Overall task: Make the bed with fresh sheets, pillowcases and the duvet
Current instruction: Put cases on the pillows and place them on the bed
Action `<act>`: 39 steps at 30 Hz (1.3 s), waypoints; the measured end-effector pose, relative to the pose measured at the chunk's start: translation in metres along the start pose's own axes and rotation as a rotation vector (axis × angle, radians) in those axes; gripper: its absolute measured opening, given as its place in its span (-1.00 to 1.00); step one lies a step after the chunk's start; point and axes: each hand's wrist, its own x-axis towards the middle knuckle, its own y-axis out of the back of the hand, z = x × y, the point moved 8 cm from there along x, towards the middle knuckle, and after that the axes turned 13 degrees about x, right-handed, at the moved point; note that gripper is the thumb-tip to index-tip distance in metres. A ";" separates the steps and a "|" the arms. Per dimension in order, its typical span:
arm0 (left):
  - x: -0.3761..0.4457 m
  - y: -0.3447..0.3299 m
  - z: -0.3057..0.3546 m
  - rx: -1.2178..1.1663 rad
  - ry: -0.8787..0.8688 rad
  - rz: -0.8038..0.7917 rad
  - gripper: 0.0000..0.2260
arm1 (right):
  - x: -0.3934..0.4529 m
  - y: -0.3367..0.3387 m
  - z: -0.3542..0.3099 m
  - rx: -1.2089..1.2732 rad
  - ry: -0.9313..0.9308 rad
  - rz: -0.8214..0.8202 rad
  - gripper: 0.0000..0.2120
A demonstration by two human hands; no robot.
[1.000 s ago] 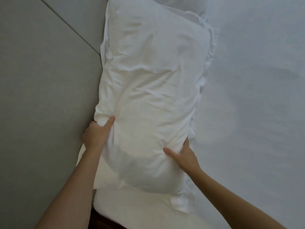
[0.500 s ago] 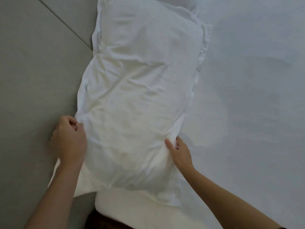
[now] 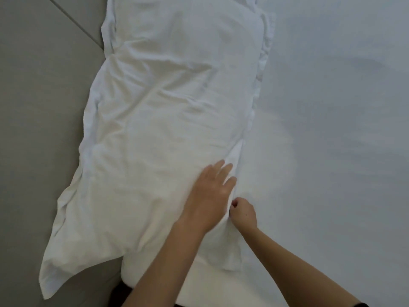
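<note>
A white pillow in a creased white pillowcase (image 3: 168, 111) lies lengthwise at the head of the bed, against the grey headboard (image 3: 42, 103). My left hand (image 3: 210, 193) lies flat with straight fingers on the pillow's near right part. Right beside it, my right hand (image 3: 243, 212) is curled and pinches the pillowcase's right edge where it meets the white sheet (image 3: 332, 129). The pillowcase's loose near corner (image 3: 53, 271) hangs over the headboard side.
A second white pillow (image 3: 247, 1) peeks out beyond the far end of the first. The padded headboard has a seam (image 3: 75, 25) running diagonally. The mattress corner (image 3: 221, 291) shows near my forearms, with a dark gap below it.
My left hand left the pillow's left edge and crossed to its right part, now flat on top. The right hand stayed at the right edge. The pillow settled flatter against the headboard.
</note>
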 end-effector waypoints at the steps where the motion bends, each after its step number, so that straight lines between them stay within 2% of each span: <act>1: 0.000 -0.015 0.014 0.015 -0.035 -0.098 -0.60 | -0.001 0.000 0.000 -0.063 0.030 -0.007 -0.79; 3: -0.005 -0.042 0.023 0.089 -0.070 -0.251 -0.58 | -0.007 0.004 0.001 -0.154 0.083 0.020 -0.75; 5: -0.013 -0.060 0.015 0.140 -0.062 -0.332 -0.57 | -0.019 0.009 0.005 -0.112 0.105 0.096 -0.74; 9: -0.013 -0.074 -0.007 0.166 0.009 -0.324 -0.55 | -0.043 0.005 0.001 -0.125 0.171 0.224 -0.76; 13: -0.018 -0.087 0.004 0.204 0.021 -0.392 -0.49 | -0.060 -0.005 0.022 -0.261 0.180 0.110 -0.71; 16: -0.039 -0.099 0.039 0.207 -0.140 -0.472 -0.61 | -0.064 0.008 0.051 -0.133 0.182 0.103 -0.91; 18: -0.060 -0.113 0.060 0.197 -0.242 -0.575 -0.57 | -0.058 0.011 0.066 -0.010 0.109 0.100 -0.62; 19: -0.066 -0.114 0.069 0.197 -0.254 -0.606 -0.52 | -0.054 0.007 0.070 0.025 0.084 0.063 -0.60; 21: -0.074 -0.113 0.079 0.257 -0.285 -0.562 -0.52 | -0.052 -0.006 0.072 -0.025 0.060 -0.048 -0.83; 22: -0.080 -0.118 0.083 0.269 -0.310 -0.588 -0.55 | -0.053 -0.009 0.075 -0.072 0.046 -0.073 -0.88; 24: -0.089 -0.120 0.092 0.247 -0.368 -0.689 -0.58 | -0.057 -0.004 0.086 -0.117 -0.001 -0.070 -0.74; 27: -0.109 -0.119 0.106 0.214 -0.420 -0.804 -0.64 | -0.070 0.005 0.110 -0.165 -0.095 -0.154 -0.78; 30: -0.127 -0.105 0.118 0.203 -0.381 -0.903 -0.63 | -0.089 0.041 0.124 -0.152 -0.164 -0.185 -0.94; 34: -0.139 -0.059 0.134 0.101 -0.231 -0.890 -0.66 | -0.121 0.132 0.120 -0.130 -0.132 -0.045 -0.85; 39: -0.135 0.007 0.162 0.056 -0.177 -0.847 -0.66 | -0.176 0.244 0.125 -0.014 -0.102 0.129 -0.92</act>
